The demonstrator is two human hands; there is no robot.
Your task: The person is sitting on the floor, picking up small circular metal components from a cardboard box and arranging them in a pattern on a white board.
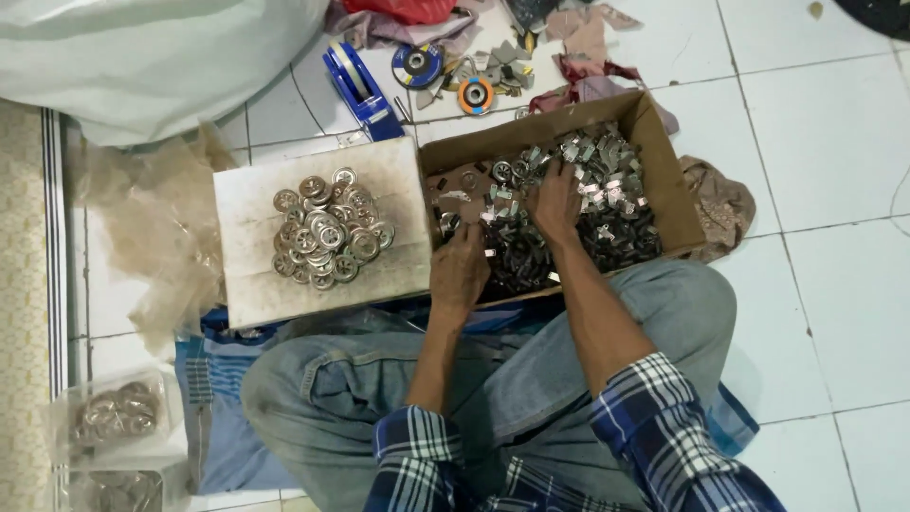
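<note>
A brown cardboard box [660, 152] sits on the tiled floor in front of my crossed legs, filled with several small metal clips [607, 180]. My right hand [555, 201] is down in the pile of clips, fingers spread over them. My left hand [459, 270] rests at the box's near left edge, fingers curled among the clips; what it grips is hidden. To the left, a white board [248, 204] carries a heap of round metal washers [327, 229].
A blue tape dispenser [360, 85], two grinding discs [418, 64] and cloth scraps lie beyond the box. A large white sack [142, 57] fills the top left. Clear plastic bags of washers [118, 412] lie at the bottom left. A blue cloth [213, 417] lies under my legs.
</note>
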